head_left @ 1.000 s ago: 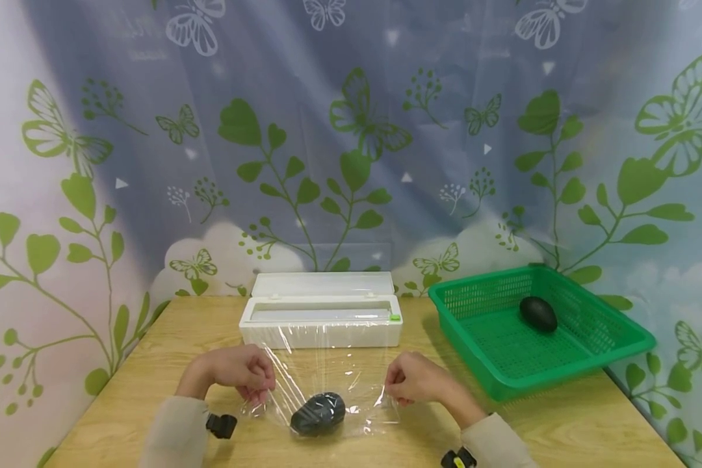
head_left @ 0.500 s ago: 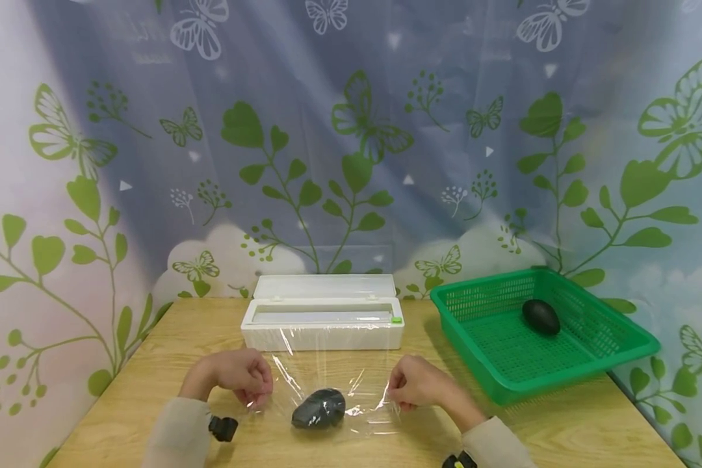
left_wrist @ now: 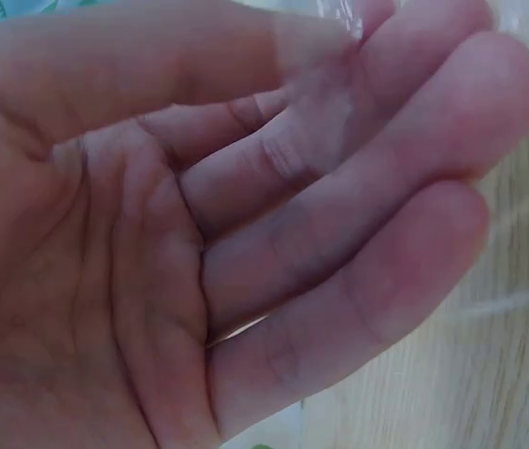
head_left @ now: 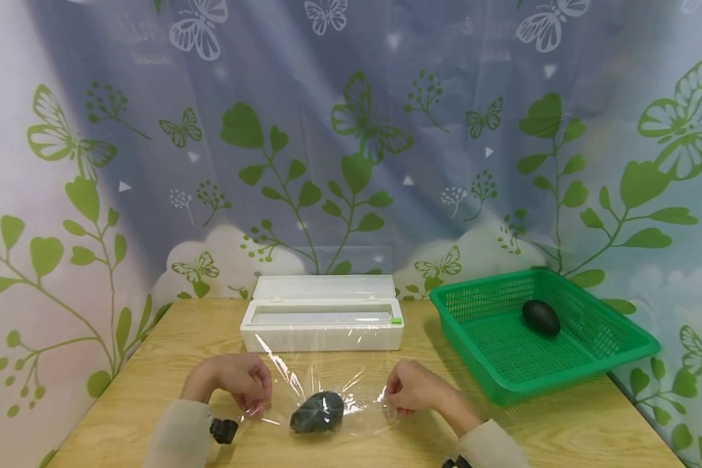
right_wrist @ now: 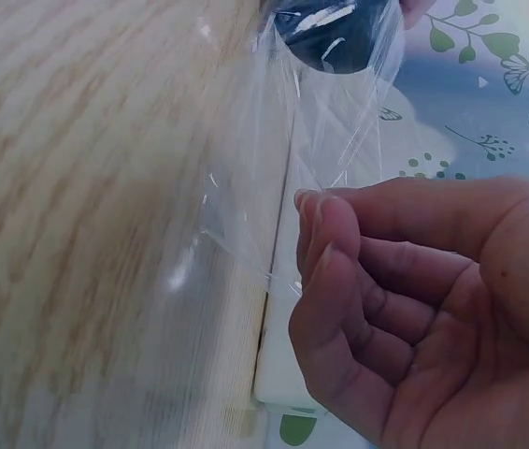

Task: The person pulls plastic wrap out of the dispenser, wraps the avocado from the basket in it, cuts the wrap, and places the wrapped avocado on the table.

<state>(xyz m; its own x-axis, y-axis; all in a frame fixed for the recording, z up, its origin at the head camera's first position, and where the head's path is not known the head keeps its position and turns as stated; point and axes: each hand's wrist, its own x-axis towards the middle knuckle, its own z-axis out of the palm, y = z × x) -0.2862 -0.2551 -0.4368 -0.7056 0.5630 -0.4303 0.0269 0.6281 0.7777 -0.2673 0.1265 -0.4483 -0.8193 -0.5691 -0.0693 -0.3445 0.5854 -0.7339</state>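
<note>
Two hands work low in the head view, each at one side edge of a sheet of clear plastic wrap [head_left: 327,383] lying on the wooden table [head_left: 152,364]. At lower left of centre, the left hand [head_left: 236,380] curls its fingers down over the sheet's left edge and seems to pinch it; the left wrist view shows only the palm and loosely bent fingers [left_wrist: 339,215] with a hint of film at the fingertips, so the grip itself cannot be told for sure from there. Just right of that hand, in the lower middle of the frame, a dark oval avocado [head_left: 318,412] lies under the film, between the two hands and touching neither. Behind it, toward the middle of the frame, stands a white wrap dispenser box [head_left: 322,322] with its lid tipped back, the film running from its front down to the avocado. Right of the avocado, the right hand [head_left: 412,388] pinches the sheet's right edge between thumb and forefinger, as the right wrist view shows plainly. Farther right sits a green plastic basket [head_left: 620,354] with a second dark avocado [head_left: 541,317] inside.
</note>
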